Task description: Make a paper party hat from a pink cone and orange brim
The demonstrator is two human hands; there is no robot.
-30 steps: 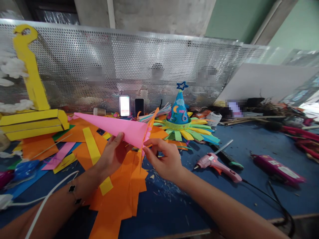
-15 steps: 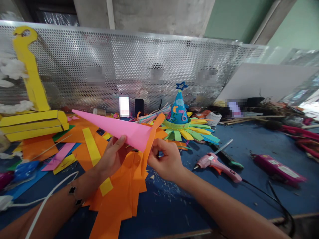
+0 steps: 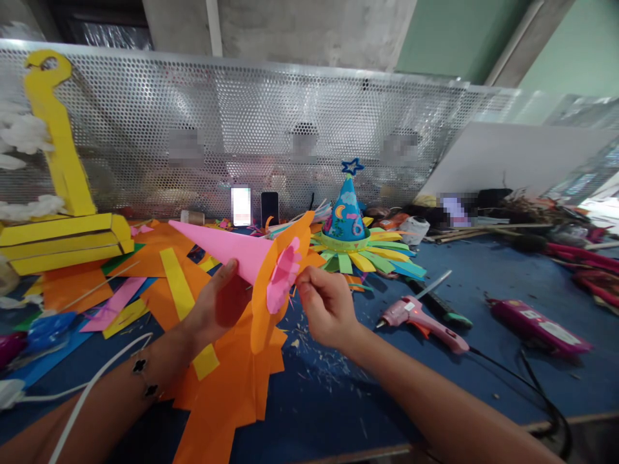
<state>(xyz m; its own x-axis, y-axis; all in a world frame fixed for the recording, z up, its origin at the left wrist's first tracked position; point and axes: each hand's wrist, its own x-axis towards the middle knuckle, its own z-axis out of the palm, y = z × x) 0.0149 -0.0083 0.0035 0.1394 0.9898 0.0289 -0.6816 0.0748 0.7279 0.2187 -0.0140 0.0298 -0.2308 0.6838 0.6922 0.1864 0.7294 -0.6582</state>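
Observation:
A paper party hat is between my hands: a pink cone with its tip to the left and a wavy orange brim around its wide end. Pink tabs are folded outward against the brim's underside, which faces right. My left hand grips the cone close to the brim, thumb on top. At the brim's right edge, my right hand has its fingers pinched together on the orange paper. Orange paper sheets lie beneath the hat.
Behind stands a blue cone hat with a fringed brim. A pink glue gun, a cutter knife and a magenta tool lie to the right. A yellow cardboard piece stands left, and two phones lean against the perforated metal screen.
The hat has turned so its brim opening and pink tabs now face right into view. The cone's tip has shifted right and slightly down. My right hand has moved slightly right.

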